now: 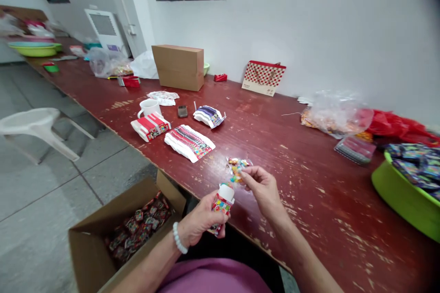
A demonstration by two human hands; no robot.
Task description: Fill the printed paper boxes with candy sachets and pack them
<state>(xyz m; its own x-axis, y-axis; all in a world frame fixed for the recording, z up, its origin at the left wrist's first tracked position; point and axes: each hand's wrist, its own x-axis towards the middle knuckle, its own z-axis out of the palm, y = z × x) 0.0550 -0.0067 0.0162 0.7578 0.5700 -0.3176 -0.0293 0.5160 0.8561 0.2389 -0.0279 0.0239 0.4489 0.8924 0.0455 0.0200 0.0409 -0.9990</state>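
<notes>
My left hand (202, 219), with a beaded bracelet on its wrist, is wrapped around a small red printed box (222, 203). The box's white top flap stands open. My right hand (263, 187) pinches a clear packet of colourful candies (235, 177) just above the box's mouth. Behind the fingertips, more wrapped candies (237, 162) lie on the table. A fanned row of flat printed boxes (189, 143) rests further left. Near it are a red-and-white stack of boxes (150, 126) and a purple bundle of flat boxes (209, 116).
At lower left a cardboard carton (89, 247) holds many small dark red packets. A green basin (402, 197) of dark packets stands at right. On the worn red table (309, 165) are a white mug (150, 107), a closed brown carton (178, 67) and a plastic bag (338, 114). A white stool (37, 121) stands left.
</notes>
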